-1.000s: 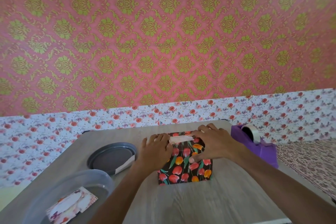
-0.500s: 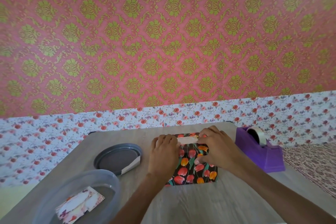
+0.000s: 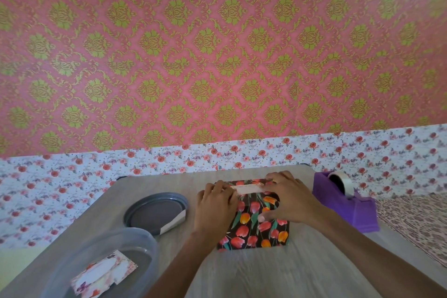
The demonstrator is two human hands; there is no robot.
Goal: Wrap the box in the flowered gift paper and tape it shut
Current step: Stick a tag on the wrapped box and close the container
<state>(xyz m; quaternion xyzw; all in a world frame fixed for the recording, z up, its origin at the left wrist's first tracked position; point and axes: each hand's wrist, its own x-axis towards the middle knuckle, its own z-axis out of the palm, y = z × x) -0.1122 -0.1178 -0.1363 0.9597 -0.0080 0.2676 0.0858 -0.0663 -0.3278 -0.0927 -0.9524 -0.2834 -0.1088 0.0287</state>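
Left hand [image 3: 214,208], earlier flat, now grips pale paper flap [image 3: 246,189] on black tulip-wrapped box [image 3: 256,234]; right hand [image 3: 291,201], fingers curled, holds other end.

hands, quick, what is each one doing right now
Left hand: closed, fingers curled on the left end of the pale strip atop the wrapped box.
Right hand: closed on the strip's right end, thumb on the box.
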